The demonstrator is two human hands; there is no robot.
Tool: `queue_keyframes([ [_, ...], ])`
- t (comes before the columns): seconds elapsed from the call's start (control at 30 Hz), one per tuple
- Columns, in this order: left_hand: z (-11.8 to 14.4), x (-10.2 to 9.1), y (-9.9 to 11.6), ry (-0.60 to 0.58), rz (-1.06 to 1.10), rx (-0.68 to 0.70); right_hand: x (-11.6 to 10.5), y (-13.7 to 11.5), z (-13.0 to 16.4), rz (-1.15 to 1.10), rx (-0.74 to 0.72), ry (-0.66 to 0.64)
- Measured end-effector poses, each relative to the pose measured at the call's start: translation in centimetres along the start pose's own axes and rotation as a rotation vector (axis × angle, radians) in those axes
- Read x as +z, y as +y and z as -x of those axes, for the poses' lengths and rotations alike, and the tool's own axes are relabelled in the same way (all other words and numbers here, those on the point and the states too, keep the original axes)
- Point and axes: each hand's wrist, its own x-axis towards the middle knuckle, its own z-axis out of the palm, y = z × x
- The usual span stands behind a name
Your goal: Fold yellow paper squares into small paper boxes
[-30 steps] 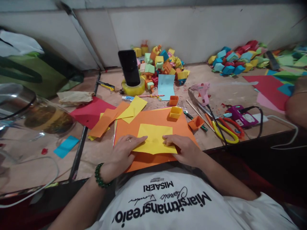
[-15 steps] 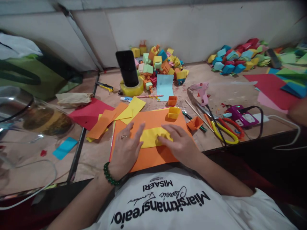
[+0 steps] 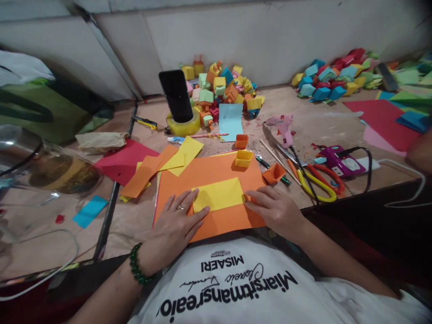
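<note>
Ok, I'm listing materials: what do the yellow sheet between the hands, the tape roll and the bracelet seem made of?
Yellow sheet: likely matte paper; thin, straight-edged, without shine.
Tape roll: probably glossy plastic film; it looks yellowish and translucent.
Bracelet: shiny dark green beads, perhaps glass, stone or plastic; shine doesn't settle it.

Open room over the orange sheet, crowding on the right.
Between the left hand and right hand, the sheet's near part is bare; beyond the yellow paper another bare stretch runs back, bounded by flat paper strips on the left and the upright yellow box on the right. Just past the right hand, a tipped orange box, scissors and the glue gun with its trailing cord obstruct sideways passage. Farther back, the phone and left block pile stand tall; bare wood separates that from the right block pile.
</note>
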Motion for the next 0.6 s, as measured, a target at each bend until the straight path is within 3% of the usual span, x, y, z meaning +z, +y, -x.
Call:
queue_keyframes([
  [0.13,-0.5,-0.2,-0.9,-0.048,0.117,-0.088,-0.4,0.0,-0.2,-0.015,0.021,0.006],
  [0.23,-1.6,0.2,-1.1,-0.032,0.165,-0.266,-0.2,-0.2,-0.9,-0.022,0.061,-0.029],
  [0.33,-2.6,0.3,-0.8,-0.003,0.202,-0.308,0.0,-0.5,-2.1,-0.036,0.075,0.005],
  [0.47,-2.8,-1.2,0.5,0.196,0.182,-0.206,-0.1,-1.5,-3.9,-0.033,0.099,0.170],
  [0.6,-1.7,-3.0,2.2,0.453,-0.028,0.068,-0.9,-2.9,-5.3,0.066,0.015,0.364],
])
